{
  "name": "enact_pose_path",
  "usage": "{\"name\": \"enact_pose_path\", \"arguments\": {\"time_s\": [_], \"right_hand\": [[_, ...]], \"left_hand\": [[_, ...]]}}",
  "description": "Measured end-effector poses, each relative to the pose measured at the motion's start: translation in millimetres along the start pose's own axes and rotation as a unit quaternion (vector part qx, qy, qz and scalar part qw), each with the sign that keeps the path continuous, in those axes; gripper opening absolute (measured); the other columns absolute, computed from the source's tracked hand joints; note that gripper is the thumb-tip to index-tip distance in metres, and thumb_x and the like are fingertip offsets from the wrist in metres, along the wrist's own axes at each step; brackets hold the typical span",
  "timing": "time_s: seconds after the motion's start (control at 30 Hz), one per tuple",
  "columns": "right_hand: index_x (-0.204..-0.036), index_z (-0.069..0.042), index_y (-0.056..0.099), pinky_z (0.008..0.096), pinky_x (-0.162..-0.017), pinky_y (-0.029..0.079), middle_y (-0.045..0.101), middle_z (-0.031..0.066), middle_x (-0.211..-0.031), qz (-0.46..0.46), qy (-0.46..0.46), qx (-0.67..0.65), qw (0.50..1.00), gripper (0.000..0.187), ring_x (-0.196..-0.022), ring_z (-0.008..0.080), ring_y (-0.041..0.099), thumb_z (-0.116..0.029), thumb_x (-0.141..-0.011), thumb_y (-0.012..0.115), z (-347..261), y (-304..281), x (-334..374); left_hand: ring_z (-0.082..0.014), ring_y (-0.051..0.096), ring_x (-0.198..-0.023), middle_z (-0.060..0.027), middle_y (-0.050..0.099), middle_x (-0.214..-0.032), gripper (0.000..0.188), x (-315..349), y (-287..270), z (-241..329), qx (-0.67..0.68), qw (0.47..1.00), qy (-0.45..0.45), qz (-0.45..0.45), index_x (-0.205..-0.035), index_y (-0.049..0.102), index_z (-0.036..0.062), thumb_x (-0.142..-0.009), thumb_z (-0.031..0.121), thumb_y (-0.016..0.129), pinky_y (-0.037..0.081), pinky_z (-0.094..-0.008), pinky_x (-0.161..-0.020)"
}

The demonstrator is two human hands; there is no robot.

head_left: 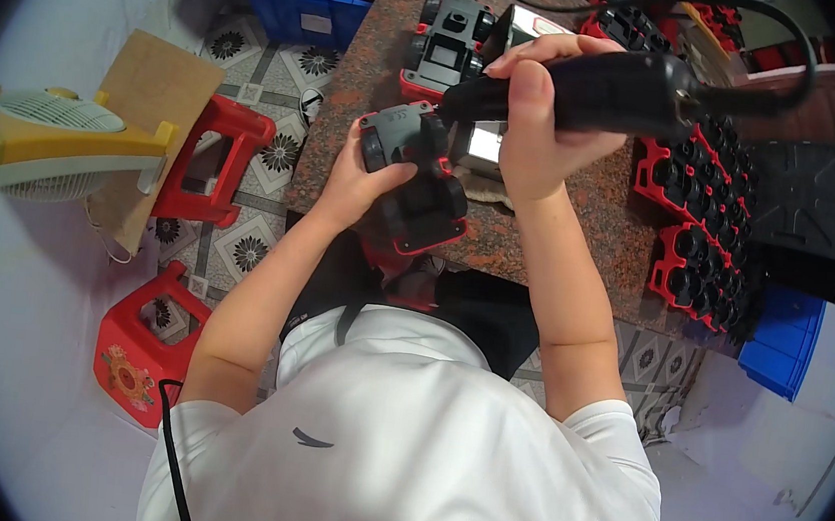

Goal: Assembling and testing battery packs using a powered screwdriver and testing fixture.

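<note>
My left hand is closed round the left side of a toy car chassis, its thumb lying across the top. The chassis is grey and black with a red edge and dark wheels, and it is tilted near the front edge of the table. My right hand grips a black corded electric screwdriver, held almost level. Its tip points left and meets the far corner of the chassis, though the exact contact is too small to see. Just beyond lies a second toy car chassis of the same kind.
A shiny metal box sits partly behind my right hand on the speckled stone table. Rows of red-and-black wheeled parts fill the right side. The screwdriver's cable loops overhead. Red stools and a yellow fan stand left.
</note>
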State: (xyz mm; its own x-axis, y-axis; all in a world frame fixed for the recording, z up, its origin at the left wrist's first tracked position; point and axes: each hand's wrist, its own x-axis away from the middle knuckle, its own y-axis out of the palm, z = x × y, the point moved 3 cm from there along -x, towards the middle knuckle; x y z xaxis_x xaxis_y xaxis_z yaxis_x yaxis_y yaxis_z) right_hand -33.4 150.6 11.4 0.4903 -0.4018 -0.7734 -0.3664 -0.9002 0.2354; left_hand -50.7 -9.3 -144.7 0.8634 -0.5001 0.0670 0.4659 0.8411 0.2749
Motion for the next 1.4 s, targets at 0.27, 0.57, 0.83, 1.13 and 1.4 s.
{"name": "enact_pose_path", "arguments": {"time_s": [0.27,0.57,0.83,1.13,1.4], "right_hand": [[-0.101,0.000,0.046,0.0200,-0.056,0.043,0.059,0.0041,-0.072,-0.002,0.023,-0.005,1.000,0.038,-0.060,0.0083,0.053,0.002,-0.073,0.072,14.8,13.4,-1.2],[-0.099,0.001,0.047,0.0236,-0.056,0.049,0.060,0.0061,-0.074,-0.073,0.061,0.047,0.994,0.031,-0.060,0.0115,0.059,0.002,-0.077,0.069,22.1,37.9,-13.9],[-0.096,0.000,0.048,0.0214,-0.056,0.046,0.059,0.0037,-0.074,-0.076,0.034,0.081,0.993,0.031,-0.062,0.0084,0.055,0.002,-0.075,0.071,25.3,37.1,-14.9],[-0.109,0.001,0.045,0.0224,-0.057,0.047,0.060,0.0071,-0.078,0.025,0.020,-0.095,0.995,0.040,-0.062,0.0101,0.056,0.006,-0.076,0.066,-22.8,10.5,-36.0],[-0.108,0.002,0.046,0.0230,-0.062,0.045,0.059,0.0070,-0.078,0.011,0.050,0.114,0.992,0.043,-0.064,0.0098,0.054,0.000,-0.073,0.072,-26.5,-65.5,-4.7]], "left_hand": [[-0.0169,0.051,-0.109,-0.0085,0.054,-0.116,0.065,0.0,-2.4,0.5,0.013,1.000,-0.001,-0.004,-0.124,0.040,0.0032,-0.069,0.011,0.075,0.037,-0.0317,-0.097],[-0.0148,0.053,-0.107,-0.0087,0.055,-0.114,0.060,0.8,-0.2,6.0,0.029,0.999,0.008,-0.019,-0.122,0.040,0.0020,-0.072,0.007,0.073,0.040,-0.0304,-0.094],[-0.0149,0.053,-0.106,-0.0084,0.055,-0.114,0.060,-0.7,-0.7,5.2,-0.018,0.999,0.024,-0.013,-0.122,0.043,0.0017,-0.071,0.008,0.073,0.040,-0.0305,-0.094],[-0.0154,0.053,-0.103,-0.0076,0.055,-0.111,0.060,0.1,-1.9,1.4,-0.037,0.999,0.036,0.007,-0.121,0.043,0.0014,-0.070,0.009,0.073,0.040,-0.0302,-0.093],[-0.0162,0.052,-0.103,-0.0082,0.053,-0.112,0.061,-0.6,0.6,1.8,0.016,1.000,0.009,-0.012,-0.122,0.040,0.0022,-0.071,0.011,0.071,0.040,-0.0319,-0.093]]}}
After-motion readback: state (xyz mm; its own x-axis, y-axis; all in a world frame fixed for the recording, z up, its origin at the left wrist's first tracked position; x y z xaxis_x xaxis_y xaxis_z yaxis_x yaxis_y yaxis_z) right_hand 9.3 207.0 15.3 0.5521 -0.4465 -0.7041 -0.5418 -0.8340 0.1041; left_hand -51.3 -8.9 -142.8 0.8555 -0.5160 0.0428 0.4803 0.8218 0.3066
